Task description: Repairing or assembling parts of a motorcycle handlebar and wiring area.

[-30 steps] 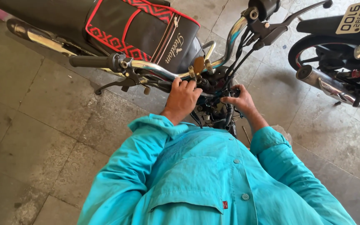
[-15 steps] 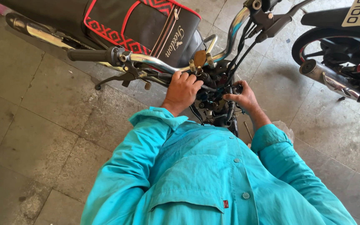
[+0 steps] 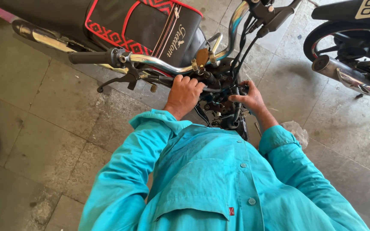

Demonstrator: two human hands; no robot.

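- Nearest the camera is the person's turquoise shirt (image 3: 210, 184), both sleeves stretched forward so the hands can meet at the middle of the handlebar (image 3: 163, 64), which serves as the landmark here.
- The left hand (image 3: 184, 95) sits just below the handlebar's centre, fingers curled shut into a fist around a dark part or cable there; it looks like a bracing grip that steadies the front end, though what exactly it clasps is hidden under the knuckles.
- The right hand (image 3: 249, 97) lies to the right of that centre, fingers half bent and pinching at something small in the steering head (image 3: 221, 102); whether it holds a tool I cannot tell.
- The steering head, directly under the handlebar's middle, looks stripped: dark, greasy metal, bare bolts and loose black cables (image 3: 240, 55) running up past it.
- Left along the handlebar are the black grip (image 3: 88, 57) and a lever (image 3: 118, 81) hanging under it.
- Beyond the handlebar lies the black seat (image 3: 150, 25) with red patterned trim.
- Far right of the handlebar stands a second motorcycle (image 3: 352, 47), well apart, on the tiled floor (image 3: 39, 111).
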